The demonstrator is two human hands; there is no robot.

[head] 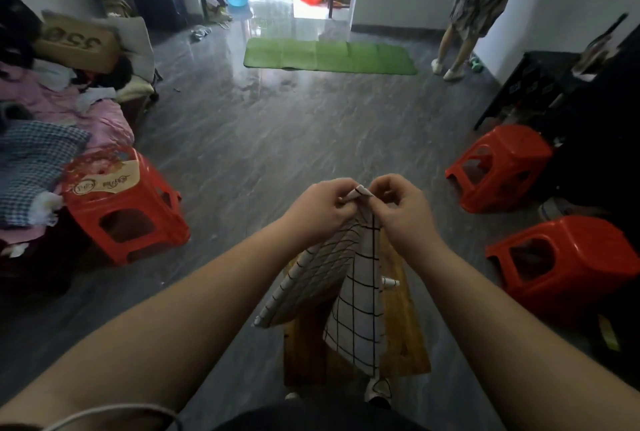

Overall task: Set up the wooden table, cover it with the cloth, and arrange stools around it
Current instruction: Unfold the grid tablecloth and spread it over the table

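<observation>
1. Checked white cloth (356, 295), thin and floppy, hangs over the wooden bench (405, 333); the left hand (322, 209) and right hand (401, 209) both pinch its top corner.
2. Honestly, only a corner is held, so it could slip out or open up twisted.
3. Glossy red plastic stools (498, 167) sit well away from the bench, on both sides; the floor looks slick.
</observation>
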